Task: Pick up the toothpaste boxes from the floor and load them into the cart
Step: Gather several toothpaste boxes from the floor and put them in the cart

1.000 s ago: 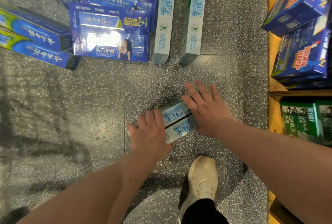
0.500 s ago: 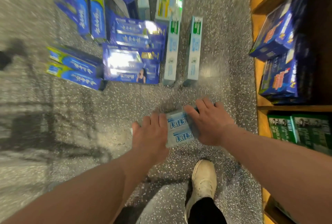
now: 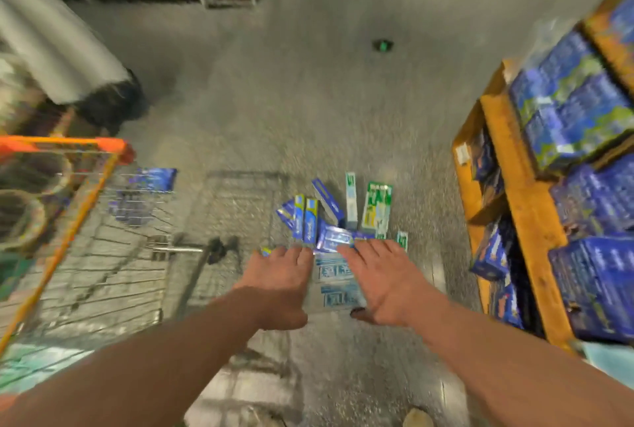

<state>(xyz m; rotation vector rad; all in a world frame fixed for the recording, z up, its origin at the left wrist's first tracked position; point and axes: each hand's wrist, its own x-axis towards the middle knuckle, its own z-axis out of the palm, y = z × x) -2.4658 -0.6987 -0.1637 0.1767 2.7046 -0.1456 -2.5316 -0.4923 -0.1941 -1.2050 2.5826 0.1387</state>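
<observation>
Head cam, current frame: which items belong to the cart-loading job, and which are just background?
Job:
- pale blue boxes, pressed between left hand and right hand
- loose boxes on the floor
- cart

Background:
- shelf and its stocked blue boxes
- small dark object on the floor, too blurred to identify
- shoe

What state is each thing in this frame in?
pale blue boxes: held off the floor, pressed between both hands
left hand: fingers straight, flat against the boxes' left side
right hand: fingers straight, flat against their right side
floor pile: lying on the floor, not yet picked up
cart: upright at left, blue boxes inside
shelf: stocked
</observation>
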